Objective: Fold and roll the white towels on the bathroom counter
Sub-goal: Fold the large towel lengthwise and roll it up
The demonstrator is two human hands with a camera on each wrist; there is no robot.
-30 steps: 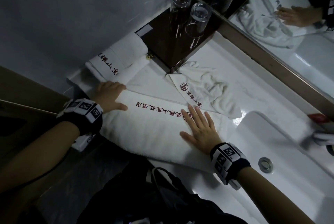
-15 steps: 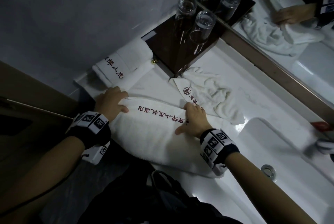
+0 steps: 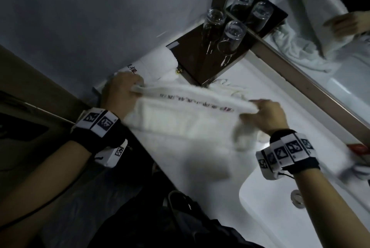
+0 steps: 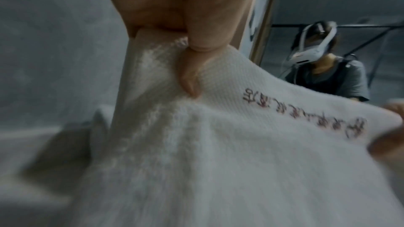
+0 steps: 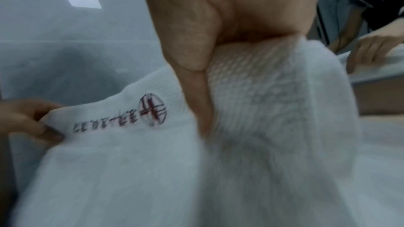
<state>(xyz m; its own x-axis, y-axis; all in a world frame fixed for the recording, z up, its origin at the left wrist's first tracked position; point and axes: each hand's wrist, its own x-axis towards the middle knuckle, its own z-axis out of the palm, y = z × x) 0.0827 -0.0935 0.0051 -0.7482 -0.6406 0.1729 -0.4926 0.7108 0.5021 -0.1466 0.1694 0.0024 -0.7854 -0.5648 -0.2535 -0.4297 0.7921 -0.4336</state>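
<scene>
Above the white bathroom counter, the left hand and right hand each pinch an end of a white terry towel with red embroidered lettering, its top edge stretched between them — the rest apparently draping onto the counter, though blur obscures it. A rolled white towel lies beside a dark wooden tray holding two upturned clear glasses.

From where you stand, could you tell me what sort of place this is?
Probably a hotel bathroom: a white basin with a metal drain, a framed wall mirror, upturned clear drinking glasses on a dark tray, and a white logo-embroidered towel.
</scene>
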